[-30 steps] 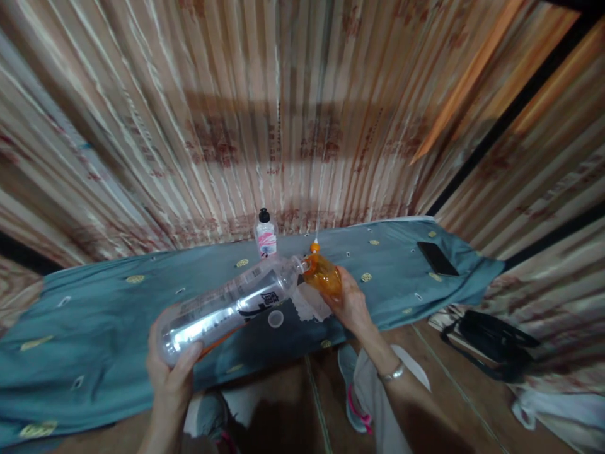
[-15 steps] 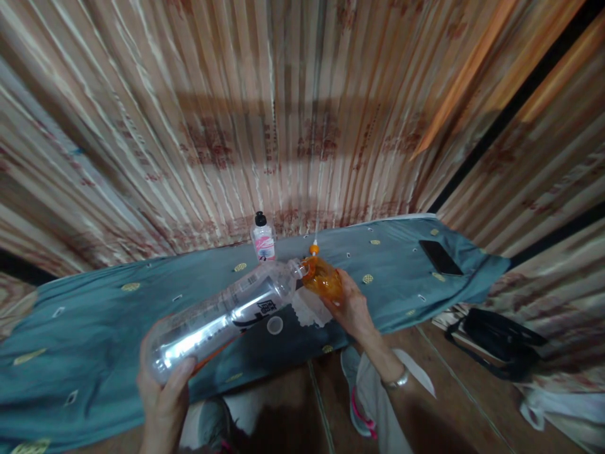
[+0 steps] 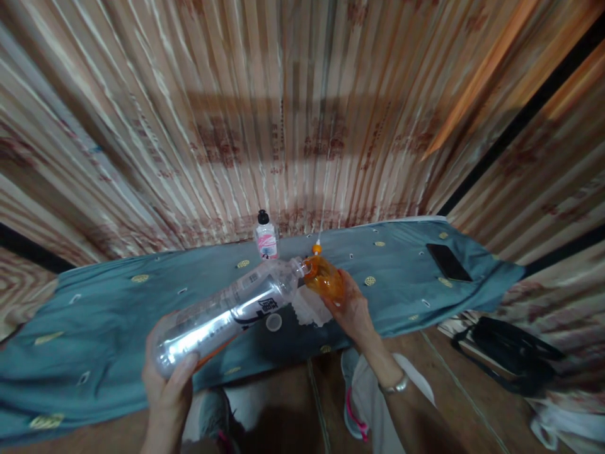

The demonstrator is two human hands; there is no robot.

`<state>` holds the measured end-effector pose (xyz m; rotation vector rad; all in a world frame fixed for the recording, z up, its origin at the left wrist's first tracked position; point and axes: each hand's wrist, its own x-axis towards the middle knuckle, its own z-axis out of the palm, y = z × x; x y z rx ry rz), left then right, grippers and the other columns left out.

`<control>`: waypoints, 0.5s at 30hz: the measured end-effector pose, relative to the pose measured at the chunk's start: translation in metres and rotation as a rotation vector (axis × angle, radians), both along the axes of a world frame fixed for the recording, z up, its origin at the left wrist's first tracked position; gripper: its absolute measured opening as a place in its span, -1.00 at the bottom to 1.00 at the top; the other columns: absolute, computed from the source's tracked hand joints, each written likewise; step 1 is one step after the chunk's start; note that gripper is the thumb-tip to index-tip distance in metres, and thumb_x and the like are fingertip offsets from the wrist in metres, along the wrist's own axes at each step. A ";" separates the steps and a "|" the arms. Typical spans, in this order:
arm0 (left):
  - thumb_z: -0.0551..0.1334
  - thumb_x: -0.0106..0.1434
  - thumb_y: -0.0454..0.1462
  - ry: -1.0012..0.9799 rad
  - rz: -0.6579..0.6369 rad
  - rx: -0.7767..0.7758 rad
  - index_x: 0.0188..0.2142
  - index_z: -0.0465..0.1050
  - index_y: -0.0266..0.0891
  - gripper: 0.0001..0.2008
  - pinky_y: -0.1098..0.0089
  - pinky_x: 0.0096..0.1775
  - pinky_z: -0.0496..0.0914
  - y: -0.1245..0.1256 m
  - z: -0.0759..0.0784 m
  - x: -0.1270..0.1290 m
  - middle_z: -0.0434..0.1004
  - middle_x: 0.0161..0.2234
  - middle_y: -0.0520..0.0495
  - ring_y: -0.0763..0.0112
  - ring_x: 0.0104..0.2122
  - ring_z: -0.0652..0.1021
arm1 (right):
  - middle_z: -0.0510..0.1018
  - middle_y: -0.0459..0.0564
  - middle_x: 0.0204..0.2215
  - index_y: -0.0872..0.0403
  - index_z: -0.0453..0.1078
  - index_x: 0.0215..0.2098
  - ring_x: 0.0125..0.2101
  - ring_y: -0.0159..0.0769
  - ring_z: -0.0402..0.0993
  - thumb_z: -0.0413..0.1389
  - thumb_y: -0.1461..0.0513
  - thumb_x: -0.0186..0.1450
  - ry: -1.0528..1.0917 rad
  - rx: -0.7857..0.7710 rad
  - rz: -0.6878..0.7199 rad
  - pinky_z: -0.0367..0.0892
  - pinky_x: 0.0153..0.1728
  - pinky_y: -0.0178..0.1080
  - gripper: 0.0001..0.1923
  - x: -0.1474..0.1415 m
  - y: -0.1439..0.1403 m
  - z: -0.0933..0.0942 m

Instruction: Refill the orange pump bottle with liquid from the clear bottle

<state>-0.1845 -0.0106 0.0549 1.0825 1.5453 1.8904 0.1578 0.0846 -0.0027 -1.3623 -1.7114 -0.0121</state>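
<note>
My left hand (image 3: 167,378) is wrapped round the base of a large clear plastic bottle (image 3: 227,315), which is tilted with its neck toward the right. The bottle's mouth meets the opening of a small amber bottle (image 3: 325,279). My right hand (image 3: 353,312) grips that amber bottle, also tilted, with its opening toward the left. Whether liquid passes between the two mouths I cannot tell. Behind the mouths stands an orange and white nozzle top (image 3: 317,248). A white cap (image 3: 273,323) and a crumpled white tissue (image 3: 312,308) lie beneath the bottles.
A small clear bottle (image 3: 266,238) with a black top and pink label stands toward the back of the teal patterned cloth (image 3: 108,315). A dark phone (image 3: 448,261) lies at the right. Striped curtains (image 3: 302,126) hang behind. A black bag (image 3: 510,353) is at lower right.
The view has shifted slightly, so the scene sits a little further right. Both hands keep hold of their bottles, with the mouths still together.
</note>
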 end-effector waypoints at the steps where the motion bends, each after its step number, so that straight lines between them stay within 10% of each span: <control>1: 0.47 -0.09 -0.05 -0.054 -0.011 0.003 0.08 0.45 -0.11 -0.29 0.21 0.03 0.44 0.001 0.001 0.001 0.54 -0.01 -0.09 0.13 -0.06 0.54 | 0.54 0.33 0.13 0.18 0.17 0.32 0.14 0.09 0.53 0.22 0.12 0.29 0.004 0.001 0.000 0.53 0.10 0.14 -0.29 0.000 0.000 0.000; 15: 0.53 -0.29 -0.08 -0.243 -0.050 0.006 -0.02 0.50 -0.15 -0.24 0.12 0.04 0.42 0.020 0.026 0.031 0.56 -0.10 -0.09 0.07 -0.08 0.54 | 0.55 0.20 0.14 -0.03 0.11 0.39 0.14 0.09 0.54 0.24 0.10 0.24 0.129 -0.044 -0.003 0.52 0.09 0.18 -0.20 0.008 0.001 -0.004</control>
